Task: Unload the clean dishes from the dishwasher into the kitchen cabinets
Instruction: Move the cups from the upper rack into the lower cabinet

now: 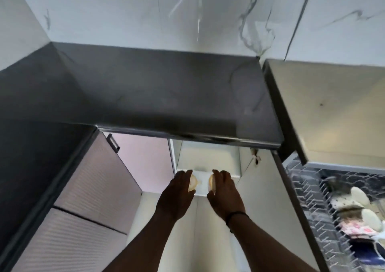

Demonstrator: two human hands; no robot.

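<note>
Currently, two small cream-coloured dishes are held at the front edge of the white shelf inside the open lower cabinet. What kind of dish each one is cannot be told, since motion blur and the hands hide most of both.

The left dish sits under the curled fingers of the left hand; only its right portion shows past the fingertips. The right dish sits under the curled fingers of the right hand; only its left portion shows beside the thumb side. Both hands grip from above, fingers closed round the dish. The two dishes are near each other but apart.

A dark band circles the right wrist.

Above the cabinet opening runs the front edge of the dark worktop. At the right, the dishwasher rack stands pulled out, holding pale crockery among its tines.
</note>
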